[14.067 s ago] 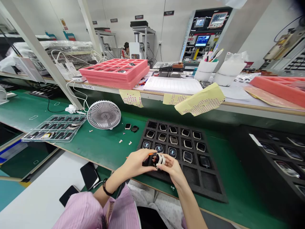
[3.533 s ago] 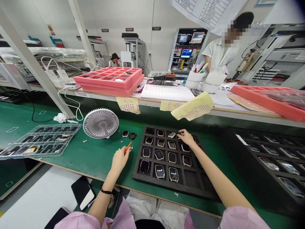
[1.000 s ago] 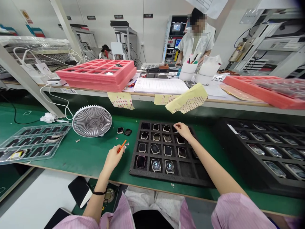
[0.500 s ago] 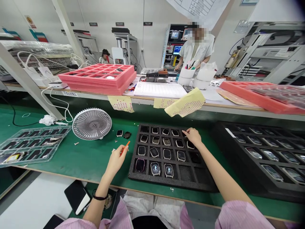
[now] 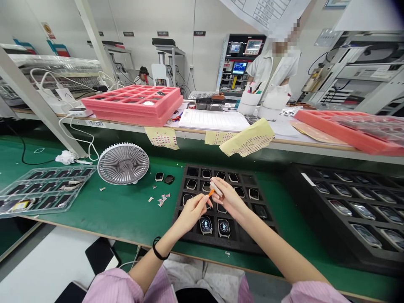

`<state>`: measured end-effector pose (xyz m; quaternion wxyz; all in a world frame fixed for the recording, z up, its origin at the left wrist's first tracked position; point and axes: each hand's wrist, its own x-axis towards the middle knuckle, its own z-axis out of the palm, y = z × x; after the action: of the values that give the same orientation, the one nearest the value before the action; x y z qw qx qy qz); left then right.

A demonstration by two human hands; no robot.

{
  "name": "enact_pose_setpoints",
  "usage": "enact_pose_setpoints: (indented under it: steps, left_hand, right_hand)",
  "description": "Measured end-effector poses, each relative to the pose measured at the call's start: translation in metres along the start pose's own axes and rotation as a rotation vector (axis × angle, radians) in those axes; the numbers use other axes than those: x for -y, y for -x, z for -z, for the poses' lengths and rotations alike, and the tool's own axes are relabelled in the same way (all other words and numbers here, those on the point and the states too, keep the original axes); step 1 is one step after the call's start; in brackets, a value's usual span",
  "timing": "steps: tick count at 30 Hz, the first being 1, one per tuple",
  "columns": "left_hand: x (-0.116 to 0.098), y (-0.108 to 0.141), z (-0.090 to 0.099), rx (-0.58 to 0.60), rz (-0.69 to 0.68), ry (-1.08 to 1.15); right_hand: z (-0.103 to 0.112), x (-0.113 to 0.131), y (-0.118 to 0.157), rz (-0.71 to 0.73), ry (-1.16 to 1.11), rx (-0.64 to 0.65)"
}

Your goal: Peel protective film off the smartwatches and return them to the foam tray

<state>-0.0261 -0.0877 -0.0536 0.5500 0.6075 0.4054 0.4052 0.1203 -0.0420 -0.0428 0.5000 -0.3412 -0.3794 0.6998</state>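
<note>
Above the black foam tray (image 5: 196, 242), both hands meet close together. In my left hand (image 5: 194, 209), a slim orange stick (image 5: 211, 192) is pinched, its tip against or very near what the other hand holds. My right hand (image 5: 227, 195) is closed around a pale-cased watch (image 5: 216, 189), seen edge-on and partly hidden by the fingers. Strapless square watches fill many of the tray's compartments; two in the front row, one a lit-dial watch (image 5: 224, 227), have their screens on. The hands cover some of the middle compartments.
Small scraps (image 5: 162, 199) lie left of the tray, near two loose watches (image 5: 159, 176). A round fan (image 5: 123, 164) and a clear plastic tray (image 5: 47, 189) stand further left. Another black tray (image 5: 318, 223) of watches is at right. A shelf with pink foam trays (image 5: 132, 113) runs behind; a person stands beyond.
My right hand has come from the tray's back right compartment toward the middle, bringing the watch. My left hand has moved right with the orange stick to meet it.
</note>
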Motion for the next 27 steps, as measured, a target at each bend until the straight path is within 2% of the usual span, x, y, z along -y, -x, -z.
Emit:
enact_pose_setpoints:
  steps: [4, 11, 18, 27]
  left_hand:
    - [-0.005, 0.002, 0.0, 0.006, 0.015, 0.011]
    - [-0.009, 0.008, 0.002, -0.003, 0.052, 0.039]
    - [-0.011, 0.009, 0.003, -0.022, 0.007, 0.029]
    - [-0.014, 0.012, 0.004, -0.062, -0.01, -0.056]
  right_hand:
    - [-0.018, 0.001, 0.011, -0.008, -0.062, 0.017]
    - [-0.02, 0.002, 0.014, 0.013, -0.04, 0.056]
    - [-0.025, 0.002, 0.013, -0.087, -0.205, 0.085]
    - [-0.026, 0.001, 0.019, 0.037, -0.011, 0.037]
